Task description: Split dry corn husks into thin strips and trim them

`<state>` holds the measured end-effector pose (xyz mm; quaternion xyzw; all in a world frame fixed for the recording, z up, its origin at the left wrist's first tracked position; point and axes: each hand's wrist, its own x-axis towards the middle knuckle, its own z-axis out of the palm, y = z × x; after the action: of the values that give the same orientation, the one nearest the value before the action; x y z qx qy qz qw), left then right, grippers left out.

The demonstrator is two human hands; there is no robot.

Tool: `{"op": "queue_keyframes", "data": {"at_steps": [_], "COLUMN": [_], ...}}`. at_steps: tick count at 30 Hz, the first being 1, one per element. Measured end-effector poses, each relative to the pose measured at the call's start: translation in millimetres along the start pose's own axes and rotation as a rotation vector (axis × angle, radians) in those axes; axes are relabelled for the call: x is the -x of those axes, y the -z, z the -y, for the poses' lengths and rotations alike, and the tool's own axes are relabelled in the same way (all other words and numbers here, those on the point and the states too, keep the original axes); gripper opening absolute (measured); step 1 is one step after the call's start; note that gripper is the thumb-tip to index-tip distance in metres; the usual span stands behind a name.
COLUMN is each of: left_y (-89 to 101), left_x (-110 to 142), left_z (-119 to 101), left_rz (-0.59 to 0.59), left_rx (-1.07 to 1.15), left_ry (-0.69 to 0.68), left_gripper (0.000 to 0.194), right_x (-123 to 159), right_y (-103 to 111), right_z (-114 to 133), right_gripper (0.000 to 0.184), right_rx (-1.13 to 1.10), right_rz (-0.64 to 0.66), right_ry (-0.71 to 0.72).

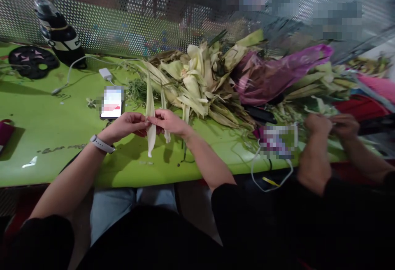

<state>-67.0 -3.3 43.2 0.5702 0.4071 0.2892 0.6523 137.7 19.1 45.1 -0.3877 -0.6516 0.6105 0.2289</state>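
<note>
Pale corn husk strips hang between my two hands above the green table. My left hand pinches the longer corn husk near its middle, thumb toward the strip. From the other side, my right hand has its fingers closed on the same husk, with thumb against it. A second narrow strip dangles beside the right hand's fingers; how it is held is partly hidden. Just beyond my hands lies a large heap of corn husks, with thin green shreds at its left.
A lit phone lies left of the heap, near a white adapter and cable. A dark bottle stands at back left. A pink plastic bag rests on the husks. At right, a co-worker's hands hold husk pieces.
</note>
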Motion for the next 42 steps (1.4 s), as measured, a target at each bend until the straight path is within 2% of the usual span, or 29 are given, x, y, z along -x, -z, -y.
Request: {"op": "queue_keyframes", "data": {"at_steps": [4, 7, 11, 18, 23, 28, 32, 36, 42], "left_y": [1.6, 3.2, 5.0, 3.3, 3.2, 3.1, 0.5, -5.1, -17.6], "left_x": [1, 1, 0, 3, 2, 2, 4, 6, 8], "left_z": [-1, 2, 3, -1, 3, 2, -1, -3, -1], "left_rz": [-0.015, 0.026, 0.073, 0.081, 0.041, 0.010, -0.060, -0.171, -0.339], "left_rx": [-0.018, -0.034, -0.060, -0.085, -0.141, -0.252, -0.421, -0.682, -1.028], "left_ry": [-0.007, 0.002, 0.005, -0.001, -0.045, -0.107, -0.168, -0.229, -0.308], "left_gripper": [0.021, 0.023, 0.019, 0.017, 0.016, 0.015, 0.018, 0.018, 0.015], "right_x": [5, 7, 7, 5, 5, 3, 2, 2, 0], "right_y": [3, 1, 0, 4, 5, 4, 2, -1, -12], "right_z": [9, 13, 13, 7, 5, 3, 1, -2, -4], "right_gripper": [0.012, 0.005, 0.001, 0.007, 0.012, 0.013, 0.020, 0.019, 0.020], "right_rx": [-0.001, 0.022, 0.027, 0.046, 0.094, 0.083, 0.087, 0.279, 0.788], "right_rz": [0.036, 0.029, 0.058, 0.090, 0.115, 0.103, 0.074, -0.020, -0.224], "right_ry": [-0.045, -0.090, -0.072, -0.045, -0.049, 0.015, 0.053, 0.128, 0.221]}}
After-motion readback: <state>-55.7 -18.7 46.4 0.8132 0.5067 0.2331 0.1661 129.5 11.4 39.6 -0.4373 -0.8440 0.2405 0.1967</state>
